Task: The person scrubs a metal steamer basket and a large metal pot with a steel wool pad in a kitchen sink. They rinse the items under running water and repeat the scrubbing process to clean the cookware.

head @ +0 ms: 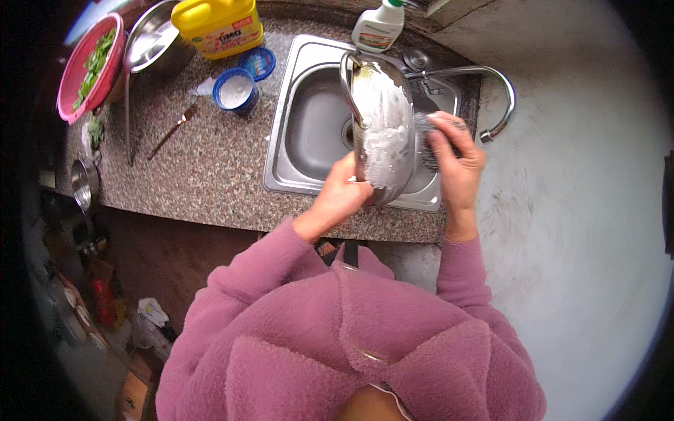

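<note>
A stainless steel pot (386,116) is tipped on its side over the sink, its side wall smeared with white foam or paste. My left hand (341,188) grips its near edge. At the far left of the pot, a metal loop handle (346,87) sticks out. My right hand (457,152) holds a grey steel wool scrubber (427,142) at the pot's right side. Blur on this hand hides exactly where the scrubber touches. Beneath is the steel sink (316,126), its drain partly covered by the pot.
A chrome faucet (508,100) arches at right. Behind the sink stands a white spray bottle (379,26). Leftward are an open blue tub of white powder (235,92), its lid (258,63), a yellow container (218,29), a brush (171,131), a metal bowl (152,42) and a pink basket of greens (89,68).
</note>
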Available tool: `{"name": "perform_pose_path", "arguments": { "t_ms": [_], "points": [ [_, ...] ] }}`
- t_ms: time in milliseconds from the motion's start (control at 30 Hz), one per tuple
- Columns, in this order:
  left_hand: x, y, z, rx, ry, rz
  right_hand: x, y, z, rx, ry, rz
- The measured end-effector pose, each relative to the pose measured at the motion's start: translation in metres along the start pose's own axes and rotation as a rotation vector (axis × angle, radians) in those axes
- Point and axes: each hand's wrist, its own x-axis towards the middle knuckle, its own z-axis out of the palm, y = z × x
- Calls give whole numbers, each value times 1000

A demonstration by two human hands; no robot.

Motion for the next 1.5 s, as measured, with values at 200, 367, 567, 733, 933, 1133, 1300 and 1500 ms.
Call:
{"name": "perform_pose_path", "arguments": {
  "t_ms": [200, 367, 567, 733, 933, 1133, 1300, 1500],
  "points": [
    [29, 38, -59, 68, -110, -201, -24, 44, -30, 620, 346, 329],
    [79, 51, -76, 155, -165, -308, -48, 138, 22, 863, 701, 587],
    [97, 80, -41, 667, -360, -370, -63, 83, 104, 795, 791, 514],
    [104, 88, -42, 843, -488, -348, -41, 40, 61, 191, 669, 73],
    [103, 30, -37, 1170, 47, 380, -19, 38, 82, -375, 436, -313],
    [108, 32, -36, 1353, 193, 536, 0, 114, 29, -393, 655, -26],
    [108, 24, -25, 1427, 147, 509, -5, 54, 63, -459, 517, -273],
    [115, 12, -7, 1470, 89, 553, -19, 105, 21, -355, 693, -18]
  ]
}}
